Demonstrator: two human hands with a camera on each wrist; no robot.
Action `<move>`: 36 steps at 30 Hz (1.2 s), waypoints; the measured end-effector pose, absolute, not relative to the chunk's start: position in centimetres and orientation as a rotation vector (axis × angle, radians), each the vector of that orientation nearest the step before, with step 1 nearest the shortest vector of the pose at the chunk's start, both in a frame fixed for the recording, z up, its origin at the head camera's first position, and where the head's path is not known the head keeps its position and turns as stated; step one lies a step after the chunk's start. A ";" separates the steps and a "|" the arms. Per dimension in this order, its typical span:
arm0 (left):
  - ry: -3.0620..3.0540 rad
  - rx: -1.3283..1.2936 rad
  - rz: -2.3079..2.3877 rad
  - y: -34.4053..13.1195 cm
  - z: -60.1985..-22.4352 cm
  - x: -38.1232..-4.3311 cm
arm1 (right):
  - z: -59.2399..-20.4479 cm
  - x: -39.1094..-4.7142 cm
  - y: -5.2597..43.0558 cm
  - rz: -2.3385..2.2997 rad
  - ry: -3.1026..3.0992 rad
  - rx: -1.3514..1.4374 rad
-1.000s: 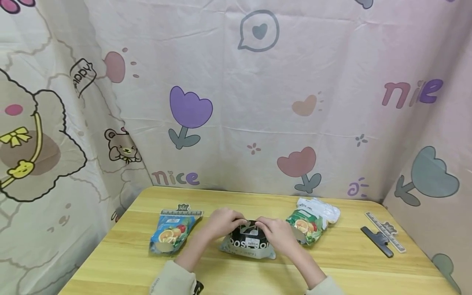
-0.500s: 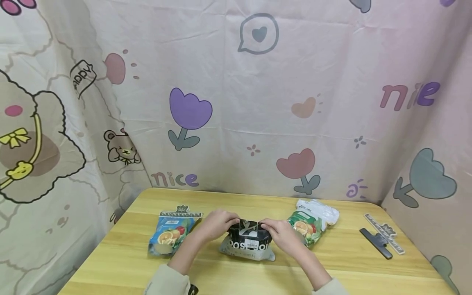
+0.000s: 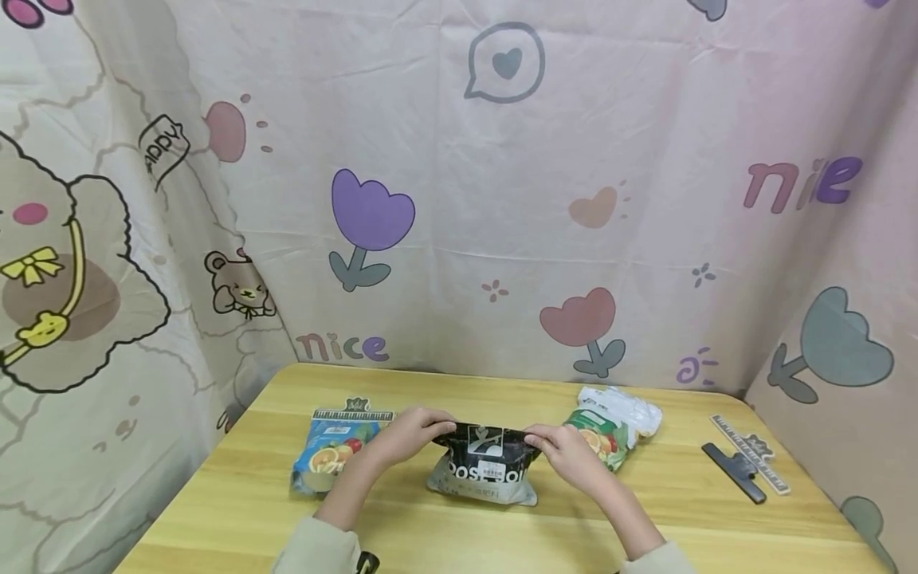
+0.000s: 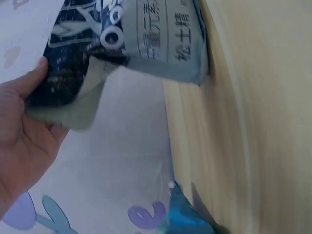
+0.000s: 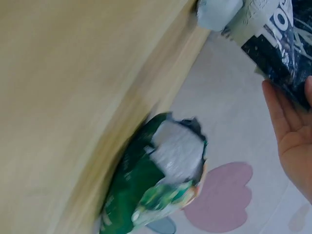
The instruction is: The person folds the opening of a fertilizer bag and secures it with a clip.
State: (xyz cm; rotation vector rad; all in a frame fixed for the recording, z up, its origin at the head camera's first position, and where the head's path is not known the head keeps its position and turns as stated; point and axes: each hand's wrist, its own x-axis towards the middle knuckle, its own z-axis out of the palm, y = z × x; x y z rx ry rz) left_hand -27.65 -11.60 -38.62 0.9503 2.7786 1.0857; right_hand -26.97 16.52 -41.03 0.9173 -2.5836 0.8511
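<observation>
In the head view, a black-and-white bag (image 3: 488, 470) sits on the wooden table (image 3: 466, 546) between a person's two hands. The left hand (image 3: 410, 437) pinches one upper corner between thumb and fingers, and the right hand (image 3: 570, 453) grips the opposite one, so the black top spreads wide between them. A blue bag (image 3: 326, 454) lies to the left, a keyboard-printed clip (image 3: 351, 415) across its top; the left forearm covers part of its right side. On the other side, a green bag (image 3: 595, 434) with a crumpled white end lies behind the right hand, which hides its lower edge. Farther right rest a keyboard-printed strip (image 3: 770, 470) and a black bar (image 3: 735, 473) — whether they are joined, I cannot tell. Printed cloth (image 3: 459, 159) hangs behind the table.

In the left wrist view, the thumb lies on the bag's black end, the other fingers mostly hidden behind it; a corner of the blue bag shows below.

In the right wrist view, fingers reach behind the black end — the thumb is partly cut off — and the green bag lies nearby, apart from the hand.
</observation>
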 end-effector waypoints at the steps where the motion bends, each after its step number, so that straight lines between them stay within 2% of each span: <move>1: 2.768 0.943 1.104 -11.8 -38.7 -27.6 | -41.1 -26.9 16.6 0.849 -2.587 0.917; 10: 2.785 0.962 1.058 -12.0 -38.4 -27.5 | -40.9 -26.8 16.4 0.851 -2.647 0.828; 18: 3.053 1.091 0.381 -9.1 -36.6 -27.4 | -39.9 -27.0 13.9 0.666 -2.669 0.950; 22: 3.129 1.091 0.143 -7.3 -36.9 -27.6 | -39.5 -27.3 12.6 0.505 -2.680 0.982; 30: 3.187 1.010 0.214 -6.6 -37.8 -27.5 | -40.5 -27.0 11.7 0.390 -2.604 0.889; 36: 3.270 1.073 0.174 -6.7 -37.9 -27.1 | -41.4 -27.0 11.7 0.353 -2.442 0.852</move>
